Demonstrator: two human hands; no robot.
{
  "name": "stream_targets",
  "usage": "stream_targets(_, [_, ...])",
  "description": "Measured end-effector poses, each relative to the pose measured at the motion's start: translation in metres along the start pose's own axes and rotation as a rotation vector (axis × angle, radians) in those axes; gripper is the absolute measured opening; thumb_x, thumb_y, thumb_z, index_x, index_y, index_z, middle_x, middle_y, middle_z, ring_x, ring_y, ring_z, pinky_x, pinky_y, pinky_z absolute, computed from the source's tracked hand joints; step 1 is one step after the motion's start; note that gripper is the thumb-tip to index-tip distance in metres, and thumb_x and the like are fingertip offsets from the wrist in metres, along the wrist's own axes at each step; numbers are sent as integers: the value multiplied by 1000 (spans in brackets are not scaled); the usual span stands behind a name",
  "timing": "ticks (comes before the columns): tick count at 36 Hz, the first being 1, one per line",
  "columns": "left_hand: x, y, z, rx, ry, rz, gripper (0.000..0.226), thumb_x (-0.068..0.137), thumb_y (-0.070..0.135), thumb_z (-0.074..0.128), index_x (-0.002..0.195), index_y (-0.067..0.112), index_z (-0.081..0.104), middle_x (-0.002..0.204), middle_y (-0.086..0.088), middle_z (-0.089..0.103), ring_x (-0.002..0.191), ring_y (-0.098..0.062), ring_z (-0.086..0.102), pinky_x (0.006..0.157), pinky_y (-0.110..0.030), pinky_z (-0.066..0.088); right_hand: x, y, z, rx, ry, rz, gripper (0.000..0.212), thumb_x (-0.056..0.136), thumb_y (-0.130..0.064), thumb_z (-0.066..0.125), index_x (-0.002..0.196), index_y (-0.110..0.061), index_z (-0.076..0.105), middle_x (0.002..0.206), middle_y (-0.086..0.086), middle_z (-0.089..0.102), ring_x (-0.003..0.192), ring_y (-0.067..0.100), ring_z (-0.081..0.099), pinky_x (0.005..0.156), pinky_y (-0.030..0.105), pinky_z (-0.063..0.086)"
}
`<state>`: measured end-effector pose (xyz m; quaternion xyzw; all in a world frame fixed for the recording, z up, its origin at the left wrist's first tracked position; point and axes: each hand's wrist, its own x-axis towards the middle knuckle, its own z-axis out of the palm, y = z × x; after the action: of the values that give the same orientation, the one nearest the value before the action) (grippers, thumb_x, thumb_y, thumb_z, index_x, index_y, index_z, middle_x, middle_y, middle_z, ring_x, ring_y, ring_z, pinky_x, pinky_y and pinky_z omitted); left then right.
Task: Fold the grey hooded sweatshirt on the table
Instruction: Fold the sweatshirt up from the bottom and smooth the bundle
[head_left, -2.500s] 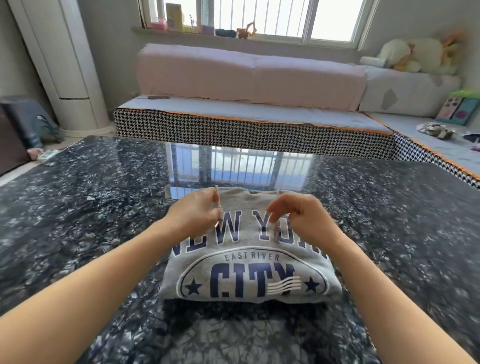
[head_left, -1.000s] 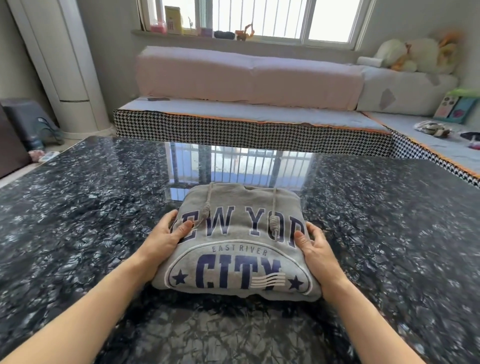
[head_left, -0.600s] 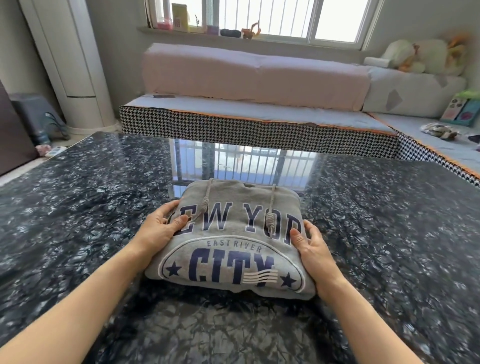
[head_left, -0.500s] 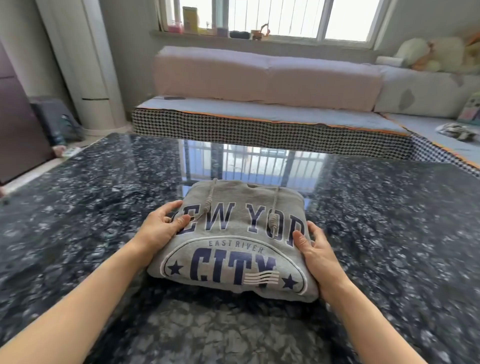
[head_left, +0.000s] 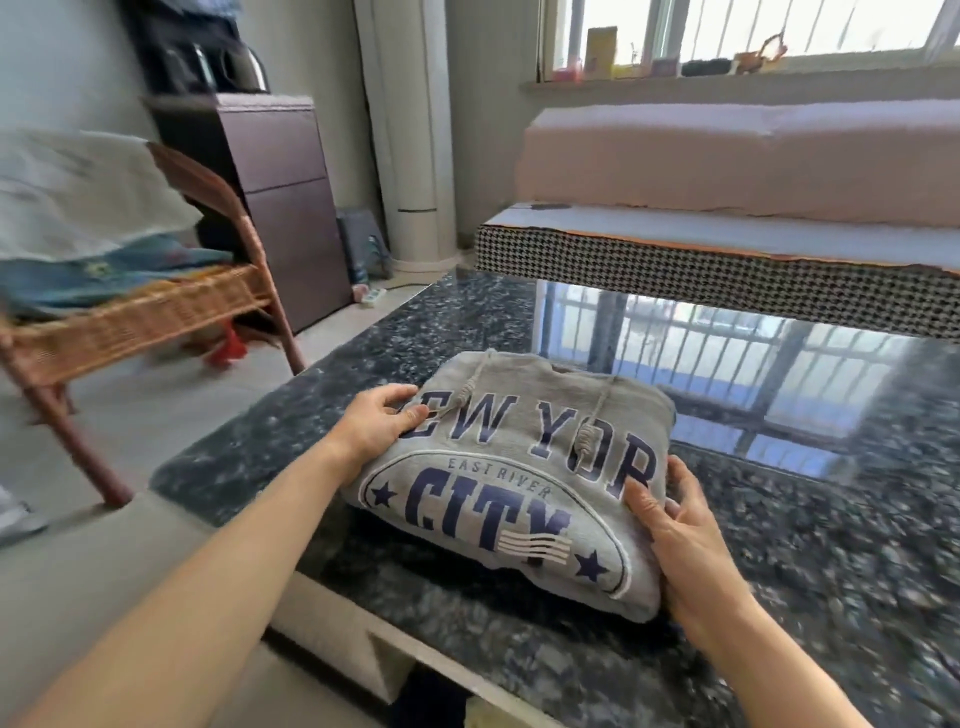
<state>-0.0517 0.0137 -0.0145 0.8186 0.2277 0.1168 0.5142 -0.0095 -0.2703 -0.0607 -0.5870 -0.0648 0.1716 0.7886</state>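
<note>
Wicker chair at nine o'clock; one left hand and one right hand grip the sides of one folded grey sweatshirt on the table. Two drawstrings lie on top. View has swung left since earlier; the grip is unchanged.

A grey hooded sweatshirt, folded into a compact bundle with navy "NEW YORK CITY" lettering upward, is seen at the frame's centre on a dark speckled table. Its left edge is gripped by the left hand, thumb on top; its right edge is gripped by the right hand. A wicker chair piled with cloth is seen at the left, a pink-cushioned bench at the upper right.
</note>
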Motion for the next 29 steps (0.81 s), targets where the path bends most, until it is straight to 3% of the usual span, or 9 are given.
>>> stream_targets(4, [5,-16,-39,101,57,-32,44,86,20,65,127,9,55,123,-12,61,110,-24,59,101,-35,44,-1,9,35,-10,-126,-3,113,43,-48,86,140,-30,31,108,4,71,94,23,70,72,34,59])
stream_targets(6, [9,-20,-51,150,60,-40,43,86,22,65,126,8,56,123,-13,61,112,-25,58,104,-38,42,-1,14,47,5,-150,4,131,28,-56,89,142,-33,28,113,3,69,98,22,69,79,39,57])
stream_targets(10, [17,-30,-81,236,118,-48,44,86,24,64,125,5,56,125,-12,59,115,-26,56,105,-37,40,1,27,78,-6,-224,29,138,27,-59,88,145,-34,22,123,1,64,108,21,64,95,48,50])
stream_targets(13, [26,-40,-98,252,158,-62,45,84,26,67,122,4,58,123,-14,60,114,-27,56,105,-38,40,2,32,97,-23,-258,39,140,22,-60,87,144,-40,21,133,-4,56,115,18,59,103,45,43])
stream_targets(18, [37,-54,-118,274,197,-81,44,83,24,68,120,3,59,121,-16,61,112,-28,57,104,-39,41,10,38,118,-27,-284,47,132,32,-56,88,144,-42,20,140,-5,49,120,15,55,105,43,42])
stream_targets(21, [41,-57,-127,266,218,-77,43,85,19,66,121,-2,58,121,-19,60,113,-29,56,100,-32,40,19,42,129,-35,-282,60,101,67,-29,77,147,-38,16,141,-4,47,119,15,55,106,43,41])
stream_targets(23, [44,-60,-133,267,238,-78,42,85,17,66,121,-3,58,121,-21,61,113,-30,56,98,-31,40,22,44,137,-66,-273,81,90,79,-18,69,147,-37,13,142,-4,46,119,15,54,106,42,41])
stream_targets(26, [48,-65,-140,351,270,-108,41,87,22,63,122,1,58,123,-18,60,114,-31,56,99,-33,41,26,41,144,-231,-294,113,86,82,-25,68,147,-37,14,136,-6,51,113,11,59,100,38,47])
stream_targets(29, [48,-60,-133,621,321,-84,39,95,26,49,132,13,51,136,-12,51,123,-29,49,100,-36,40,34,24,144,-688,-250,33,74,79,-52,61,142,-28,31,128,-3,57,113,17,58,94,34,49])
